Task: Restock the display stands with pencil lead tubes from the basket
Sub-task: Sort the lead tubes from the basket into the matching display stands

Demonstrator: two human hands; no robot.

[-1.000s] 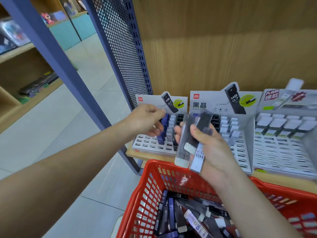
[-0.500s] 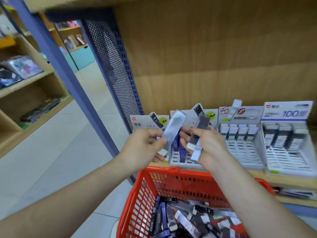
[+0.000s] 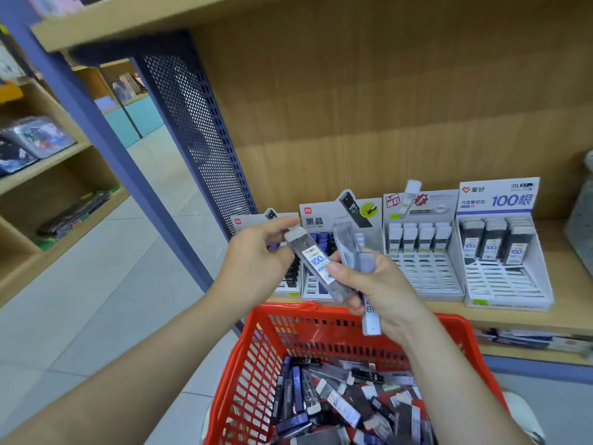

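My left hand (image 3: 256, 261) pinches the white-capped top of a clear lead tube marked "100" (image 3: 316, 261), held slanted above the basket. My right hand (image 3: 375, 284) grips several other tubes (image 3: 356, 252), and its thumb rests on the lower end of the "100" tube. One of its tubes (image 3: 371, 319) hangs below the palm. Under both hands stands a red basket (image 3: 253, 364) holding several loose tubes (image 3: 337, 396). On the wooden shelf stand the display stands: a far-left stand (image 3: 244, 220) mostly hidden behind my hands, a "HB" stand (image 3: 324, 216), a grey stand (image 3: 423, 252) and a "100" stand (image 3: 500, 245).
A blue perforated metal panel (image 3: 199, 130) and a blue post (image 3: 96, 130) close the shelf's left side. Beyond them lie tiled floor (image 3: 128, 268) and another wooden shelving unit (image 3: 41, 175) with packaged goods. An upper shelf board (image 3: 160, 20) runs overhead.
The view has pulled back and up, showing more stands on the right. My left hand turned the "100" tube so its white cap points up-left, and its lower end now meets my right thumb.
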